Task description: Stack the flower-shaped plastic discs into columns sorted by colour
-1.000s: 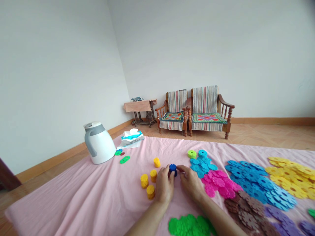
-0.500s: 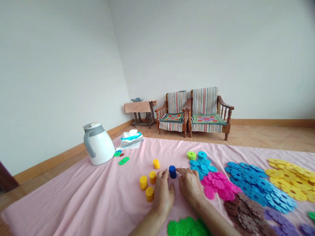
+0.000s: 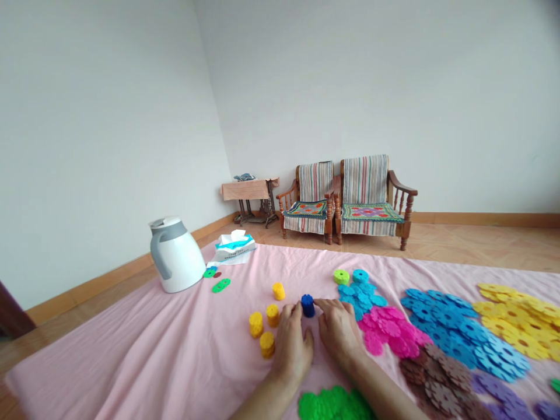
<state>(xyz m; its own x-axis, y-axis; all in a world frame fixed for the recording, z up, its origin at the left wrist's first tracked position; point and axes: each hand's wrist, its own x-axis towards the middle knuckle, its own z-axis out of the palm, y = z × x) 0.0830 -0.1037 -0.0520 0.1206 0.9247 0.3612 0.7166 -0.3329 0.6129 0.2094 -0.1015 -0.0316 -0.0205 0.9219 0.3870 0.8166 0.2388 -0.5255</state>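
Observation:
A small stack of dark blue snowflake discs stands on the pink cloth. My left hand lies just left of the stack, fingertips touching its side, fingers loosely extended. My right hand rests to the right, its index finger reaching to the stack. Neither hand grips it. Several short yellow disc stacks stand left of my left hand.
Piles of flat discs lie around: teal, pink, blue, yellow, brown, purple, green. A white kettle and tissue pack sit far left. Two wooden chairs stand beyond.
My hands have drawn back from around the dark blue stack, which now stands free on the cloth with only fingertips at its sides.

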